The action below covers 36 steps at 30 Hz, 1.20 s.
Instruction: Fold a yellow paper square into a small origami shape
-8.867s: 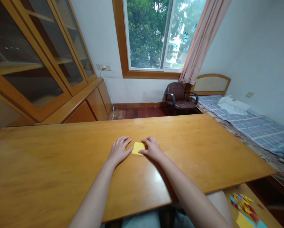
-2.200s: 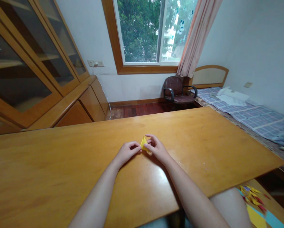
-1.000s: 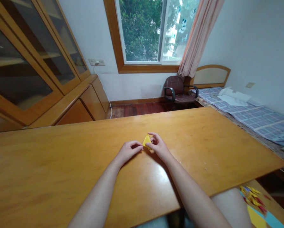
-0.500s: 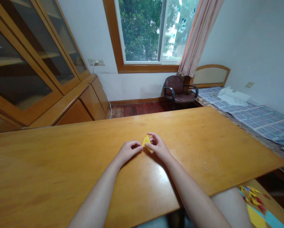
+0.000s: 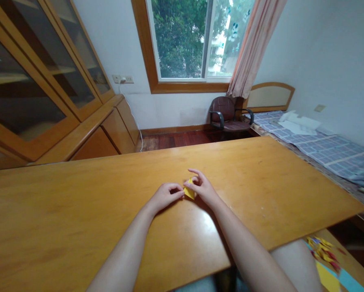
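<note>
I have the small folded piece of yellow paper (image 5: 189,193) between my two hands, near the middle of the broad, glossy yellow-brown wooden worktop (image 5: 78,202). My left hand (image 5: 167,194) comes in from the left with thumb and forefinger together, their tips pinching the paper at its left corner. My right hand (image 5: 201,185) sits close against the other side, gripping the paper with the thumb laid across its upper part and the forefinger reaching out above it, clear of the sheet. From here the paper stands tilted, one point rising by the right thumb and another slanting down toward the wood; I cannot tell whether that lower point touches the surface. Both forearms angle in from the near edge. Down at my lower right, on a lower wooden surface (image 5: 356,267), I see a loose heap of small folded yellow, red and purple paper pieces (image 5: 323,249), with a flat yellow paper sheet (image 5: 328,277) and a light blue paper sheet (image 5: 347,280) just beside it. Beyond the far edge stands a dark red padded armchair (image 5: 226,113), left of a bed with a checked cover (image 5: 330,142).
</note>
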Each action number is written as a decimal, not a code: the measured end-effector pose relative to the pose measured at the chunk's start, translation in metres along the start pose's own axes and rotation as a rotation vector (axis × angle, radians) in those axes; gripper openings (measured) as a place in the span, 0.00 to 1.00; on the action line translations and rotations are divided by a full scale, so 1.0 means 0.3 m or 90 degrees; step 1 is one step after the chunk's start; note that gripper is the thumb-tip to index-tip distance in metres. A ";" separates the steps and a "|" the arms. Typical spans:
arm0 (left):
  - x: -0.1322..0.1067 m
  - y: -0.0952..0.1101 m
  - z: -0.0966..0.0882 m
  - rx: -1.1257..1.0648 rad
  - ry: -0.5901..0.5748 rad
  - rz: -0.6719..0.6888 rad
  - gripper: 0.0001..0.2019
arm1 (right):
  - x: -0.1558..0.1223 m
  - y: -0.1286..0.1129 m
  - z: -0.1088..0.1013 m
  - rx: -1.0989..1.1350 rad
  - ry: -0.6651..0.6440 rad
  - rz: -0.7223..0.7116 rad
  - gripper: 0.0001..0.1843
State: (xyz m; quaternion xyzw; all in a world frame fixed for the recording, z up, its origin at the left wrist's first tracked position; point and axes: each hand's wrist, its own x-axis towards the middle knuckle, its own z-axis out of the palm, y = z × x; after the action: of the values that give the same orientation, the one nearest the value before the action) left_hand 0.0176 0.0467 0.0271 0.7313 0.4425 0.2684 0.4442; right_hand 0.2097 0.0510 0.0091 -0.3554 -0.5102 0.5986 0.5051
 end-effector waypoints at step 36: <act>0.017 -0.038 -0.011 -0.178 0.085 -0.035 0.11 | 0.002 -0.007 -0.012 0.021 -0.009 0.069 0.41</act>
State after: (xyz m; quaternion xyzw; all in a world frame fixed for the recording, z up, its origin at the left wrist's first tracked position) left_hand 0.0127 0.0549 0.0186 0.6305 0.4490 0.3630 0.5188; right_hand 0.2134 0.0525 0.0105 -0.3700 -0.4836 0.6357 0.4744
